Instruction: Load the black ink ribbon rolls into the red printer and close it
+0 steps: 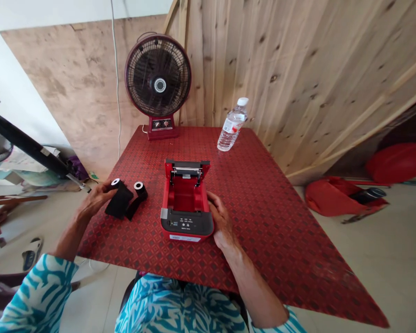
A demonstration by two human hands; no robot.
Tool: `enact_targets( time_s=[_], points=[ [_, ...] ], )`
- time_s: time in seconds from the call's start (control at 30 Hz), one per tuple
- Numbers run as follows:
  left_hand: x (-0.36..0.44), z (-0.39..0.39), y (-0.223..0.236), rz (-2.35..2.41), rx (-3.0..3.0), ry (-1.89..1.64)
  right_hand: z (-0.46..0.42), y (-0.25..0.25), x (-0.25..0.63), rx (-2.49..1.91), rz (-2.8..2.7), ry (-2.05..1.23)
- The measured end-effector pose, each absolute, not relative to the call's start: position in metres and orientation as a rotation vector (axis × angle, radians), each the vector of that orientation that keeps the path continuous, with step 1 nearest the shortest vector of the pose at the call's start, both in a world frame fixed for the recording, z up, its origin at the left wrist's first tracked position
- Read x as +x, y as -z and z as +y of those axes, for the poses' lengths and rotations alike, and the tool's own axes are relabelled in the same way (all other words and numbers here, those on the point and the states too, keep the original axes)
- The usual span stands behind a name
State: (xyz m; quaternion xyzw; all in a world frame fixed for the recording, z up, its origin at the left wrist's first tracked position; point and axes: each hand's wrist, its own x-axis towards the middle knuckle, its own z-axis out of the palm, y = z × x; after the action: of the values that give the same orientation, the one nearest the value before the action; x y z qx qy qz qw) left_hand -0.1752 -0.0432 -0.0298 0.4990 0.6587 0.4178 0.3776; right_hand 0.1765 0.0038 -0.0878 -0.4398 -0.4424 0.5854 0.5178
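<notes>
A small red and black label printer sits on the table with its lid raised, showing a bare red compartment inside. My right hand grips the printer's right side, fingers along its edge. To the left, my left hand has its fingers closed at the side of a black paper roll with a white core end and a loose strip hanging down. A second, narrower black roll stands just right of it, its tail unrolled toward me; neither hand touches that one.
On the red patterned table stand a dark red fan at the back left and a clear water bottle at the back right. A wooden wall rises behind. A red bag lies on the floor at right.
</notes>
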Motion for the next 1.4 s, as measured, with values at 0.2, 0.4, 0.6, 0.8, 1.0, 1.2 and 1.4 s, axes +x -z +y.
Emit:
enact_targets(
  time_s=[0.2, 0.4, 0.6, 0.8, 1.0, 1.2, 1.4],
  points=[
    [-0.122, -0.079, 0.008, 1.366, 1.137, -1.137, 0.004, 0.087, 0.176, -1.045, -1.052, -1.416],
    [-0.080, -0.094, -0.004, 1.257, 0.997, -1.076, 0.005, 0.092, 0.176, -1.037, -1.071, -1.394],
    [-0.073, -0.100, 0.003, 1.128, 0.945, -1.221, 0.007, 0.096, 0.176, -1.028, -1.066, -1.377],
    [-0.067, -0.099, 0.003, 0.785, 1.016, -1.138, 0.005, 0.094, 0.176, -1.012, -1.091, -1.378],
    [-0.054, -0.093, -0.010, 1.037, 1.213, -1.132, 0.004, 0.089, 0.177, -1.012, -1.087, -1.400],
    [-0.048, -0.094, -0.009, 1.147, 1.303, -1.051, 0.004, 0.089, 0.177, -1.028, -1.118, -1.361],
    [-0.045, -0.092, -0.012, 1.157, 1.217, -1.071, 0.006, 0.094, 0.177, -1.010, -1.132, -1.339]
  ],
)
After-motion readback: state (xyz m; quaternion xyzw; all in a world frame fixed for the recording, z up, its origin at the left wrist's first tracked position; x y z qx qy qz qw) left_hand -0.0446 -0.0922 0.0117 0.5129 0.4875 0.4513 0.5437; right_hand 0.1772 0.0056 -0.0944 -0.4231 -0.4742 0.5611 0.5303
